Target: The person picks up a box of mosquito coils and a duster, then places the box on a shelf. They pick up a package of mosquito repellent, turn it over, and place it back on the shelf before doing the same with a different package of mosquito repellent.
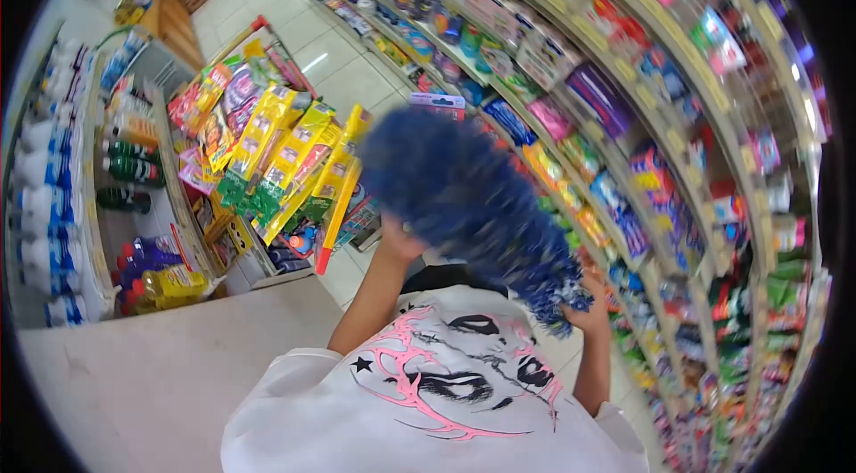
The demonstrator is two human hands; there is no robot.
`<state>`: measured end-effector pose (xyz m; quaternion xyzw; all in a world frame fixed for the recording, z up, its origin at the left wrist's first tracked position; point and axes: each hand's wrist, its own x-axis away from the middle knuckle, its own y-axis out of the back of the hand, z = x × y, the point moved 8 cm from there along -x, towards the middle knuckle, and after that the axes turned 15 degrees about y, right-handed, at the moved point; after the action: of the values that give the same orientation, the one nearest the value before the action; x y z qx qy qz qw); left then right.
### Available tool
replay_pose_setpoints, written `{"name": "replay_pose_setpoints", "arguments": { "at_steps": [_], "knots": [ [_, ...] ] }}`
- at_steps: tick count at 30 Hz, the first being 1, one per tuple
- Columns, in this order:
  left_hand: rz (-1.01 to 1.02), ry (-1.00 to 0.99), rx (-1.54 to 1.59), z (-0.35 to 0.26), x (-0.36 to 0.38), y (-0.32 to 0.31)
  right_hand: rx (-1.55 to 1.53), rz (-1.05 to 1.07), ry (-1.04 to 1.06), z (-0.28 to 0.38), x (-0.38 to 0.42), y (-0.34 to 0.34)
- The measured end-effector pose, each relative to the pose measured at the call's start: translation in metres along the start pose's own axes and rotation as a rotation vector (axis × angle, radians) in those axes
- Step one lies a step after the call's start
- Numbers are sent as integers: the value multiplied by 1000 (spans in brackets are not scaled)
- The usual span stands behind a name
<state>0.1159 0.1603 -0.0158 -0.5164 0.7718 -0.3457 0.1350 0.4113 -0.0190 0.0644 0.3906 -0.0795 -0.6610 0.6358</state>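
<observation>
A fluffy dark blue duster (464,197), blurred by motion, stretches between my two hands in front of the white printed shirt. At its upper left end my left hand (403,239) is partly covered by the fibres, and its fingers are mostly hidden. My right hand (587,302) is closed around the duster's narrow lower right end. Yellow and green packets (290,152) hang or lie just left of the duster. Beyond it, a small package with a purple and white top (437,101) shows among the goods.
Tall shelves (660,148) packed with colourful goods curve along the right. White and blue bottles (49,197) and a rack with green bottles (132,170) stand at the left. A pale counter surface (178,366) lies at the lower left; a tiled floor (330,58) runs ahead.
</observation>
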Motion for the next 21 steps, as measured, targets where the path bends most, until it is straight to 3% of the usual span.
{"name": "replay_pose_setpoints", "arguments": {
  "at_steps": [1, 3, 5, 7, 8, 9, 11, 14, 15, 17, 18, 21],
  "knots": [
    [23, 34, -21, -1, -1, -14, 2, -34, -30, 18, -6, 14],
    [532, 626, 803, 16, -1, -84, -68, 479, -201, 35, 0, -7],
    [651, 802, 869, 48, 14, -95, 33, 437, -189, 39, 13, 3],
    [177, 242, -148, 50, 16, -55, 200, 118, -96, 42, 25, 35],
    [336, 340, 47, 47, 27, -76, 200, 99, -112, 36, 33, 40],
    [524, 637, 588, 82, 26, -70, 315, 20, -140, 29, 40, 52],
    [514, 725, 521, 67, 42, -121, 434, -74, -185, 24, 49, 66],
    [480, 753, 587, 72, 46, -128, 420, -332, -509, 4, 70, 91],
    [459, 747, 609, 72, 44, -127, 420, -339, -509, 5, 76, 93],
    [448, 728, 602, 70, 38, -121, 169, -546, -563, 6, 101, 94],
    [452, 716, 591, 67, 34, -119, 166, -546, -564, 11, 107, 89],
    [298, 687, 465, 77, 19, -80, 261, -378, -87, 67, 93, 66]
  ]
}}
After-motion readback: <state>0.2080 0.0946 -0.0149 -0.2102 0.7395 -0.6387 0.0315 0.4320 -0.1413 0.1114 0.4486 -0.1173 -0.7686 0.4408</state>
